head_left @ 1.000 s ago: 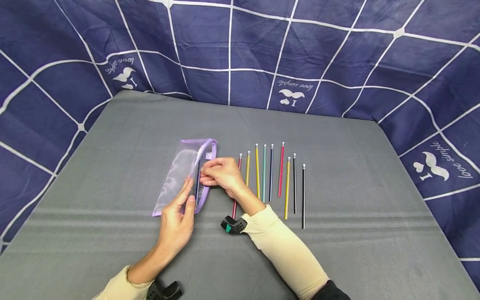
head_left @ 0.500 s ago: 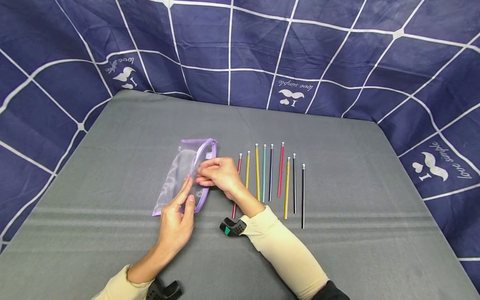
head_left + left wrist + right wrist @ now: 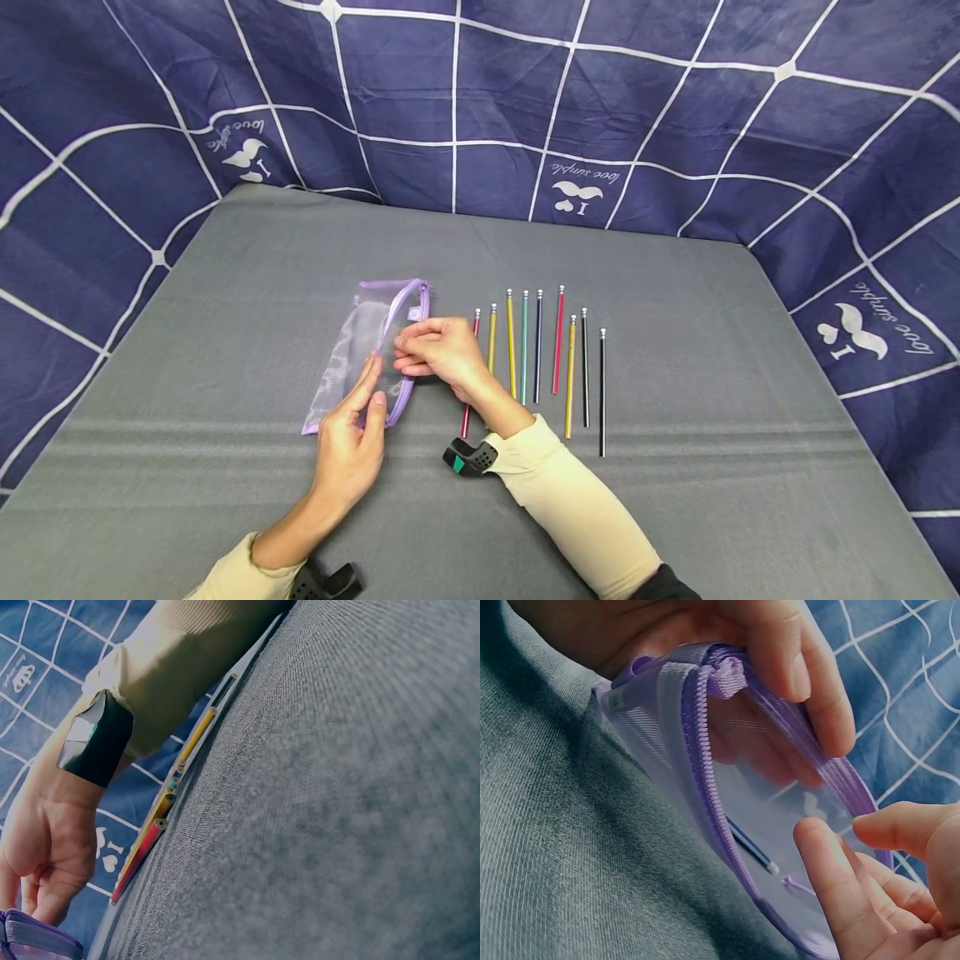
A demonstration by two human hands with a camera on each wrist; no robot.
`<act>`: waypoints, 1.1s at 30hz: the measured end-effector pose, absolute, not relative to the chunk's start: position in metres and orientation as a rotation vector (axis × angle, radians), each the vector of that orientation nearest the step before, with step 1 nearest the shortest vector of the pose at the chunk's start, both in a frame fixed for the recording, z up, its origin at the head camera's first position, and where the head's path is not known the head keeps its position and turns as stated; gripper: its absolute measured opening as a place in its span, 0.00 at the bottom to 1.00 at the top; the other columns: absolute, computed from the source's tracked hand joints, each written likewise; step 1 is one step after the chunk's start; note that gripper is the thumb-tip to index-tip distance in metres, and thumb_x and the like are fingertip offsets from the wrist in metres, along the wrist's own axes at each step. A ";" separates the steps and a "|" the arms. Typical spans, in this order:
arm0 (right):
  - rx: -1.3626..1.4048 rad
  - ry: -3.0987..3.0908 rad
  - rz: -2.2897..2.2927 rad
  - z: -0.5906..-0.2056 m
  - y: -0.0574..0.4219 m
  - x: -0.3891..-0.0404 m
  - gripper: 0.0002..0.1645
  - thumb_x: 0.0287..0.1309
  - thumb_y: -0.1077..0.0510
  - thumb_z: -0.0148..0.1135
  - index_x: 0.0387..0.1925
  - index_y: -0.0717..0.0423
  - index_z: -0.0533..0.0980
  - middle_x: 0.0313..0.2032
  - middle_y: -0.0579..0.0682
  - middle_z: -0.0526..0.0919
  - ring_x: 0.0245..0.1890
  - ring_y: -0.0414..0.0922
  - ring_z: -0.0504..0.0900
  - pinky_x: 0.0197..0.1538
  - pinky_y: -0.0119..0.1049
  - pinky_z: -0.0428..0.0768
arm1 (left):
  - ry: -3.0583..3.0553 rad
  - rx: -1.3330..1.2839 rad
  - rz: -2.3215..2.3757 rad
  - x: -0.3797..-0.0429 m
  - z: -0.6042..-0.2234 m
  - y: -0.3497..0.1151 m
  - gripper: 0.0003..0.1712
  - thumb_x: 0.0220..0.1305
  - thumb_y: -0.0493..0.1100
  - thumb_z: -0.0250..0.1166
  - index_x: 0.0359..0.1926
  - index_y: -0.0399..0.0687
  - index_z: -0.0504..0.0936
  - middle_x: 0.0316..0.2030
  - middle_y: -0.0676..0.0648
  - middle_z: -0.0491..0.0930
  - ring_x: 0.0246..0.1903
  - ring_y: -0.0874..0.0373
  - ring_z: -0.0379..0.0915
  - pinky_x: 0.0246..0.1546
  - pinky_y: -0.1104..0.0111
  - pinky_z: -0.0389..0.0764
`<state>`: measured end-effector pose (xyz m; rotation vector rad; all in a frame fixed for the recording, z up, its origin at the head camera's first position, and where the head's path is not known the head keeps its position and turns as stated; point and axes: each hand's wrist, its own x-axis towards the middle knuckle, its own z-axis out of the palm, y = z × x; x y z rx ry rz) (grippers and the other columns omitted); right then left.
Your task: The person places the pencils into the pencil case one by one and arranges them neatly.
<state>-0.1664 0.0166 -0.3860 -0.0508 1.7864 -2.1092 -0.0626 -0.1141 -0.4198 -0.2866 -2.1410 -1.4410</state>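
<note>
A purple mesh zip pouch (image 3: 352, 333) lies left of centre with its mouth spread apart. My left hand (image 3: 348, 450) holds its near end, and in the right wrist view the fingers (image 3: 791, 667) lap over the purple rim. My right hand (image 3: 446, 354) is at the pouch mouth. Its thumb and fingers are apart with nothing between them, and one fingertip touches or nearly touches the rim. Inside the pouch lies a dark blue pencil (image 3: 754, 847), its pale end toward the opening. The zipper (image 3: 705, 750) stands open.
Several pencils lie side by side right of the pouch, among them a green pencil (image 3: 525, 350), a pink-red pencil (image 3: 558, 342) and a black pencil (image 3: 602, 392). The dark red pencil (image 3: 476, 321) is partly behind my right wrist. A blue patterned cloth (image 3: 510, 100) hangs behind the grey table (image 3: 675, 500).
A second ago my right fingers held the dark blue pencil at the pouch mouth. The pencil has gone down into the pouch and my fingers have let go. My left hand stays put.
</note>
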 end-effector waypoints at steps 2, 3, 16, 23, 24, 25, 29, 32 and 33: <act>-0.052 1.788 -2.106 -0.385 0.019 -0.165 0.09 0.59 0.73 0.62 0.41 0.76 0.79 0.32 0.65 0.86 0.21 0.41 0.85 0.30 0.33 0.86 | -2.139 -0.288 -1.438 -0.063 -0.420 -0.114 0.24 0.65 0.23 0.56 0.62 0.27 0.73 0.62 0.33 0.72 0.64 0.62 0.64 0.65 0.78 0.63; -0.053 1.787 -2.106 -0.384 0.020 -0.165 0.09 0.59 0.73 0.62 0.41 0.76 0.79 0.31 0.63 0.86 0.21 0.41 0.85 0.31 0.33 0.86 | -2.137 -0.289 -1.437 -0.063 -0.420 -0.114 0.24 0.65 0.23 0.56 0.62 0.27 0.73 0.61 0.33 0.72 0.64 0.62 0.64 0.65 0.78 0.63; -0.074 1.809 -2.095 -0.380 0.040 -0.159 0.11 0.59 0.73 0.60 0.43 0.77 0.78 0.27 0.57 0.85 0.22 0.41 0.85 0.30 0.33 0.86 | -2.135 -0.286 -1.437 -0.062 -0.420 -0.114 0.23 0.64 0.22 0.56 0.61 0.26 0.73 0.61 0.32 0.72 0.64 0.64 0.64 0.64 0.79 0.63; -0.057 1.832 -2.109 -0.377 0.055 -0.158 0.12 0.58 0.73 0.59 0.43 0.78 0.77 0.25 0.55 0.84 0.22 0.41 0.85 0.30 0.33 0.86 | -2.130 -0.281 -1.439 -0.062 -0.421 -0.114 0.23 0.64 0.23 0.56 0.61 0.26 0.74 0.61 0.33 0.72 0.64 0.65 0.65 0.64 0.79 0.63; -0.058 1.836 -2.108 -0.377 0.057 -0.158 0.12 0.58 0.73 0.59 0.43 0.78 0.77 0.25 0.55 0.84 0.22 0.41 0.85 0.30 0.33 0.86 | -2.128 -0.278 -1.437 -0.062 -0.421 -0.114 0.23 0.64 0.23 0.57 0.61 0.26 0.74 0.61 0.33 0.72 0.64 0.66 0.65 0.64 0.79 0.63; -0.056 1.837 -2.108 -0.377 0.059 -0.158 0.12 0.58 0.73 0.59 0.44 0.78 0.77 0.25 0.55 0.84 0.22 0.41 0.85 0.30 0.33 0.86 | -2.127 -0.276 -1.438 -0.062 -0.421 -0.114 0.23 0.64 0.23 0.57 0.61 0.27 0.74 0.61 0.33 0.73 0.64 0.66 0.65 0.64 0.79 0.63; -0.051 1.841 -2.111 -0.377 0.069 -0.158 0.13 0.58 0.73 0.60 0.45 0.78 0.77 0.25 0.54 0.84 0.22 0.42 0.85 0.30 0.34 0.86 | -2.123 -0.277 -1.433 -0.063 -0.422 -0.114 0.24 0.64 0.23 0.57 0.61 0.27 0.74 0.61 0.33 0.73 0.63 0.67 0.65 0.64 0.79 0.63; -0.039 1.844 -2.119 -0.376 0.077 -0.157 0.13 0.58 0.73 0.61 0.45 0.78 0.77 0.25 0.54 0.84 0.22 0.42 0.85 0.30 0.34 0.86 | -2.125 -0.274 -1.436 -0.063 -0.422 -0.113 0.24 0.64 0.23 0.57 0.61 0.27 0.74 0.61 0.32 0.73 0.63 0.67 0.65 0.64 0.79 0.63; -0.032 1.851 -2.119 -0.375 0.079 -0.156 0.13 0.57 0.73 0.61 0.44 0.77 0.77 0.25 0.55 0.84 0.22 0.42 0.85 0.31 0.34 0.86 | -2.127 -0.271 -1.438 -0.063 -0.422 -0.113 0.24 0.64 0.23 0.57 0.61 0.27 0.74 0.61 0.32 0.73 0.63 0.67 0.65 0.64 0.79 0.63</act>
